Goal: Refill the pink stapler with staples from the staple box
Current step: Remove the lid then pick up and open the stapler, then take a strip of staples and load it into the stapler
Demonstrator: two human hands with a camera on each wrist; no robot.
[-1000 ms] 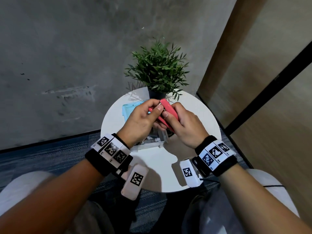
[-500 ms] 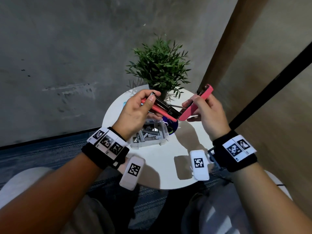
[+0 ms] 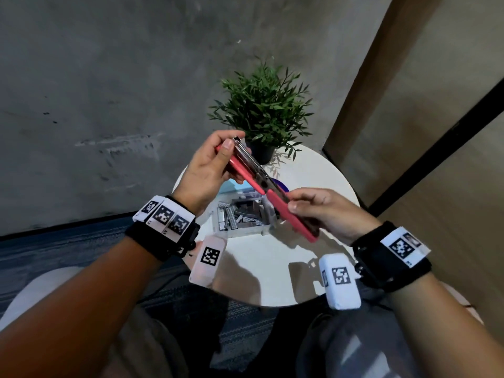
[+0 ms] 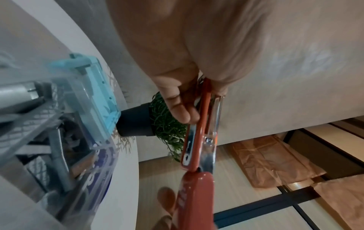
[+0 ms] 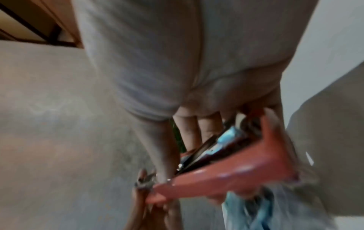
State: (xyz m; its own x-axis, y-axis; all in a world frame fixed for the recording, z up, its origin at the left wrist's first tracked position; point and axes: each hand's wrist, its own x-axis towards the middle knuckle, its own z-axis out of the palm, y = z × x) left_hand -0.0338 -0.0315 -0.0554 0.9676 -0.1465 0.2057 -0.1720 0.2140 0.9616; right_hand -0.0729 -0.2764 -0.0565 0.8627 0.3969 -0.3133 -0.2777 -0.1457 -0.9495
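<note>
The pink stapler (image 3: 266, 190) is swung fully apart into one long line above the round white table (image 3: 275, 274). My left hand (image 3: 211, 170) grips its base and metal staple channel (image 3: 249, 159) at the far end. Nearer to me, my right hand (image 3: 324, 210) holds the pink top cover (image 3: 293, 216). The left wrist view shows the base and channel (image 4: 204, 124) pinched by my fingers, with the cover (image 4: 195, 200) beyond. In the right wrist view the cover (image 5: 226, 171) is blurred. The clear staple box (image 3: 241, 218), lid off, sits under the stapler with several staple strips inside.
A potted green plant (image 3: 263, 110) stands at the table's far edge. A light blue lid (image 4: 94, 87) lies beside the box, near the pot (image 4: 135, 121). A grey wall rises behind, and a wooden panel (image 3: 381, 77) stands to the right.
The stapler went from shut to swung wide apart. My right hand brought the pink cover down and toward me until it lies in line with the base, and my left hand lifted the base end.
</note>
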